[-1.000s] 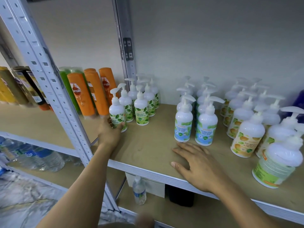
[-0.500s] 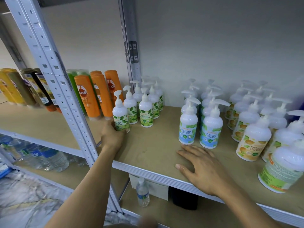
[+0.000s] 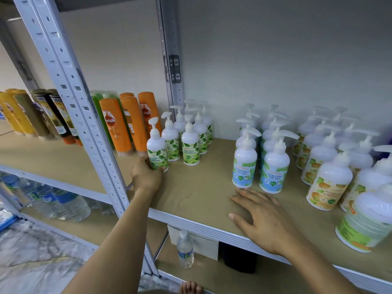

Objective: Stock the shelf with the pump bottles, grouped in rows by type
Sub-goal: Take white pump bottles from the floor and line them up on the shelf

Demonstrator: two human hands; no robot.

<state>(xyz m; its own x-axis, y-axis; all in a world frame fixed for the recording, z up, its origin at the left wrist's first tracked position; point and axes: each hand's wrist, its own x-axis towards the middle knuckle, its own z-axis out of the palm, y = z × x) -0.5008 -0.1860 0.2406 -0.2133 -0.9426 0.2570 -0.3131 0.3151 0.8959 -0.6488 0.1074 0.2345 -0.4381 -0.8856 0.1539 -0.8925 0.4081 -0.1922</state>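
Nearest, the right hand (image 3: 261,221) lies flat on the shelf (image 3: 191,200), fingers spread, holding nothing. Farther left, the left hand (image 3: 146,177) grips the base of the front leaf-label bottle (image 3: 157,152), which stands upright at the head of its row. Behind are three groups: leaf-label bottles (image 3: 191,145) left, mint bottles (image 3: 244,164) in the middle, orange-label bottles (image 3: 326,187) right. Sorting looks nearly done. The end bottle (image 3: 364,225) at the near right seems tilted and may need straightening.

Pale grey wall (image 3: 275,49), marbled floor (image 3: 36,249) — steel shelf (image 3: 191,224)
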